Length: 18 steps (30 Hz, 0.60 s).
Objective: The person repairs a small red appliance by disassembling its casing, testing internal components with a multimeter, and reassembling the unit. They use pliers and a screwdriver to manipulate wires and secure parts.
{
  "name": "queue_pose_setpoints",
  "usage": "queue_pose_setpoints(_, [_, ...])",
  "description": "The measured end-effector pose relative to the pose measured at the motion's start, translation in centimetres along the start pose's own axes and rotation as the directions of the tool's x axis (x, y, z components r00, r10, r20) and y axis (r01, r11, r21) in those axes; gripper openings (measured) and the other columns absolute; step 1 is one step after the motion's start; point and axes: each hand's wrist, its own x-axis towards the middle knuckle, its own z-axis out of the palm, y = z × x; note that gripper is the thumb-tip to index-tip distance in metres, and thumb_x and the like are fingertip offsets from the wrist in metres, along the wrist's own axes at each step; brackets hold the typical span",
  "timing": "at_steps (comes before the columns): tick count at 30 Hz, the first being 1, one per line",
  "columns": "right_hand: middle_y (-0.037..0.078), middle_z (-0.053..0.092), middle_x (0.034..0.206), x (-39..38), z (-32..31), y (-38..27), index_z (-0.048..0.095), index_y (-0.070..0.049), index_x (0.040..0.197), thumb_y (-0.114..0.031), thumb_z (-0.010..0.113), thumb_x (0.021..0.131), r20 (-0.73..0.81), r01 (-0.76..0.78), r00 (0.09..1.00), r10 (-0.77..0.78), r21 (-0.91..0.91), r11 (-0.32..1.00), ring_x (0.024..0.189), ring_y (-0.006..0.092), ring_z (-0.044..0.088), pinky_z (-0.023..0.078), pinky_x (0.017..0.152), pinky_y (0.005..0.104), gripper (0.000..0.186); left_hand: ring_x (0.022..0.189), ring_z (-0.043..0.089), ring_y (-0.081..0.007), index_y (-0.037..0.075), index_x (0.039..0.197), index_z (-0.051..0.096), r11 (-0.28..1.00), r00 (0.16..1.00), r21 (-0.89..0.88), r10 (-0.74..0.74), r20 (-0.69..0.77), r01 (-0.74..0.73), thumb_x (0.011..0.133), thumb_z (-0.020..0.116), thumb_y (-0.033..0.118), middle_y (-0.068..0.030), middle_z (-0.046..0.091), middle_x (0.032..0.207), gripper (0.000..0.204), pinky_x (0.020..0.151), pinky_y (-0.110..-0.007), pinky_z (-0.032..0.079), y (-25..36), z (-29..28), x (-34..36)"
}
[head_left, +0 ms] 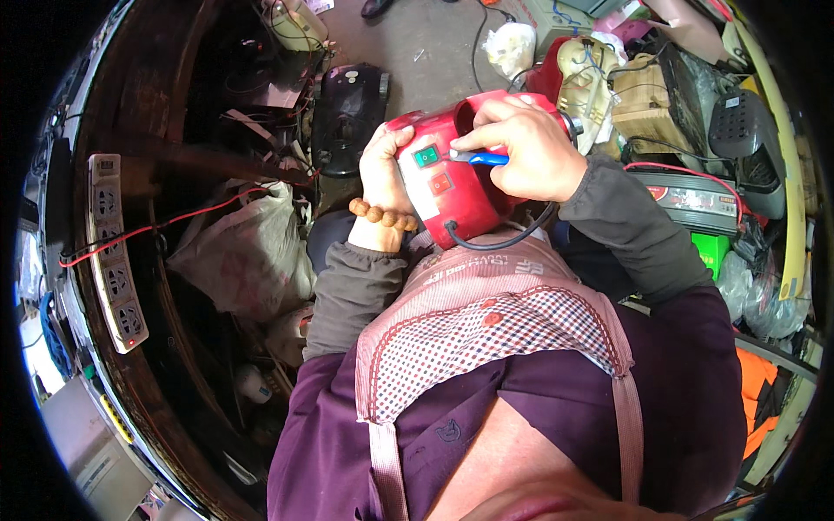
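A glossy red appliance housing (465,213) rests over my lap, tilted toward me. It carries a green rocker switch (426,156), a red rocker switch (441,183) and a black power cord (512,246). My left hand (382,169), with a beaded bracelet at the wrist, grips the left side of the housing, thumb on top. My right hand (530,148) is closed round a small blue-handled tool (488,159), whose pale tip points left, close to the green switch. The tip's exact kind is too small to make out. Part of the housing is hidden behind my right hand.
A white power strip (117,252) with a red cord lies along the dark wooden bench at left. A plastic bag (252,247) hangs below. Near the housing are a black appliance (350,113), a cardboard box (647,94) and a dark boxy device (686,206).
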Motion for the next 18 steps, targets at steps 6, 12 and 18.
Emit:
queue_pose_setpoints(6, [0.006, 0.066, 0.105, -0.8, -0.1, -2.9, 0.082, -0.017, 0.109, -0.007, 0.067, 0.072, -0.073, -0.019, 0.997, 0.005, -0.197, 0.980, 0.107, 0.0297, 0.061, 0.047, 0.088, 0.0470, 0.041, 0.108, 0.069, -0.0323, -0.002, 0.123, 0.065, 1.000, 1.000, -0.019, -0.018, -0.026, 0.017, 0.093, 0.062, 0.010, -0.0173, 0.072, 0.117, 0.033, 0.101, -0.046, 0.055, 0.8, 0.2, -0.1])
queue_pose_setpoints(12, [0.008, 0.065, 0.106, -0.6, -1.2, -3.7, 0.081, -0.015, 0.115, -0.009, 0.068, 0.071, -0.074, -0.020, 0.997, -0.004, -0.321, 0.947, 0.106, 0.0319, 0.059, 0.042, 0.094, 0.0470, 0.045, 0.104, 0.069, -0.0327, 0.002, 0.122, 0.064, 0.979, 0.985, -0.118, -0.170, -0.030, 0.166, 0.091, 0.062, 0.014, -0.0166, 0.071, 0.115, 0.033, 0.098, -0.047, 0.056, 0.7, 0.6, 0.4])
queue_pose_setpoints(18, [0.009, 0.068, 0.109, -0.4, -2.0, -4.4, 0.082, -0.016, 0.106, -0.015, 0.071, 0.075, -0.006, -0.091, 0.995, 0.096, -0.367, 0.926, 0.113, 0.0308, 0.061, 0.043, 0.095, 0.0502, 0.033, 0.107, 0.069, -0.0375, 0.002, 0.128, 0.066, 0.985, 0.984, -0.048, -0.171, -0.056, 0.168, 0.092, 0.063, 0.028, -0.0193, 0.073, 0.122, 0.044, 0.102, -0.051, 0.054, 0.2, 1.6, 0.2])
